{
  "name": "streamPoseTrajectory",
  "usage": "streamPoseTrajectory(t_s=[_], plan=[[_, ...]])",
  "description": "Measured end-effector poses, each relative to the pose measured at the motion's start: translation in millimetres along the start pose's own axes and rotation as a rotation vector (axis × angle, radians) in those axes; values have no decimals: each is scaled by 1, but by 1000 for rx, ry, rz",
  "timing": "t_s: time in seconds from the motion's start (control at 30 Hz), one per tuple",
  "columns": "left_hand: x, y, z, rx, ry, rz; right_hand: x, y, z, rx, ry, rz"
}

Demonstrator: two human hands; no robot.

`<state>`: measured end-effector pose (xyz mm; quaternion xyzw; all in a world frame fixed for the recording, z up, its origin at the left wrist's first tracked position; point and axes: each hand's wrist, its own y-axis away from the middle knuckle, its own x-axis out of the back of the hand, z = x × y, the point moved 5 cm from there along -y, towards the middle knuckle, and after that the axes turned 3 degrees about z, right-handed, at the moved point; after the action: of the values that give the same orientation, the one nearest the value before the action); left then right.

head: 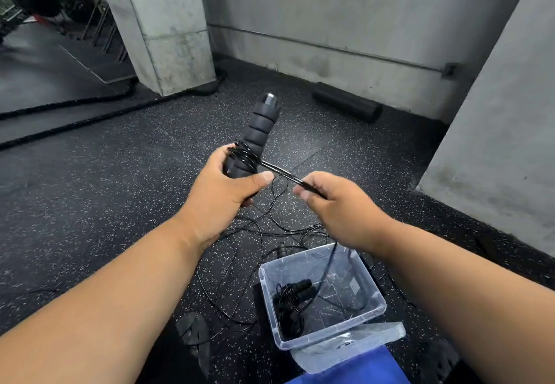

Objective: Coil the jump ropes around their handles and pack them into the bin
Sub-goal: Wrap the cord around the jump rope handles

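My left hand (223, 191) grips the lower end of black foam jump-rope handles (259, 127) that point up and away. Several turns of thin black rope (244, 154) are wound around them just above my fingers. My right hand (336, 206) pinches the taut rope (282, 172) a short way to the right of the coil. The rope's slack hangs down from that hand and trails over the floor (279, 227). A clear plastic bin (371, 289) stands on the floor below my hands, with one coiled black jump rope (295, 292) lying in it.
The bin's clear lid (351, 346) lies at its near side on something blue. A black foam roller (347, 101) lies by the far wall. Thick battle ropes (75, 113) run across the left floor past a concrete pillar (162, 29). A concrete wall (492, 131) stands at right.
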<state>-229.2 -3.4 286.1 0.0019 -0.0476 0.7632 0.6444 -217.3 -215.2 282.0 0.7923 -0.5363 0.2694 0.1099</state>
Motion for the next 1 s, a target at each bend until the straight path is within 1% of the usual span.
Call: streamPoseTrajectory(t_s=[0.07, 0.13, 0.2, 0.27, 0.4, 0.53, 0.57, 0.63, 0.7, 0.77, 0.8, 0.9, 1.0], plan=[[5, -3, -2, -6, 13, 47, 8, 0, -3, 12, -13, 36], [9, -5, -5, -11, -30, 66, 12, -1, -5, 23, -29, 61], [13, -5, -7, -19, -195, 66, 13, -1, -7, 40, -37, 67], [15, -4, -10, -22, -428, 64, 11, 1, -11, 61, -1, 36], [6, 0, -20, 18, -790, 18, -4, 11, -27, 130, 274, -122], [-3, 3, -38, 72, -1046, -60, -16, 19, -41, 220, 586, -240], [-6, 4, -39, 66, -1096, -97, -17, 20, -44, 247, 656, -260], [-17, 10, -41, 7, -1172, -228, -13, 19, -51, 287, 706, -216], [-32, 18, -39, -92, -1194, -397, 0, 15, -53, 299, 648, -106], [-45, 29, -32, -186, -1098, -549, 17, 7, -47, 246, 496, -25], [-50, 35, -27, -214, -1026, -595, 24, 2, -40, 191, 401, -31], [-56, 47, -10, -276, -878, -602, 37, -7, -11, 32, 79, -167], [-57, 52, -7, -304, -799, -579, 31, -8, 13, -73, -55, -274]])
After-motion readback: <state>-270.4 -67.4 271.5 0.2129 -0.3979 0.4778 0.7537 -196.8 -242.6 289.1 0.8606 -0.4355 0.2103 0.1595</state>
